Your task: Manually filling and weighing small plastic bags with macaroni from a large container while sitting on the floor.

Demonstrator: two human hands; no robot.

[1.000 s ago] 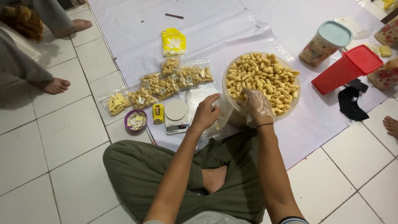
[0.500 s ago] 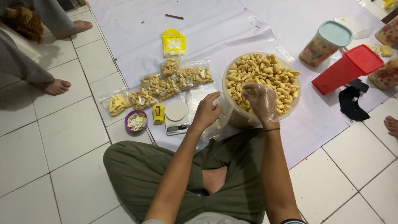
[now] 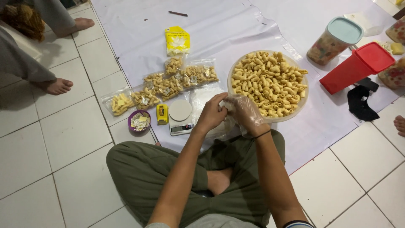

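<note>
Macaroni snacks (image 3: pixel 268 82) fill the bowl (image 3: pixel 231 80) as the gloved right hand (image 3: pixel 244 112), now drawn back, meets the left hand (image 3: pixel 211 114), both closed on a clear bag (image 3: pixel 225 126).

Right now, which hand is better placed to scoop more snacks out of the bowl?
Right, probably. The right hand wears a clear glove and sits beside the bowl of snacks. The left hand is bare, farther from it, and touches the clear bag.
</note>
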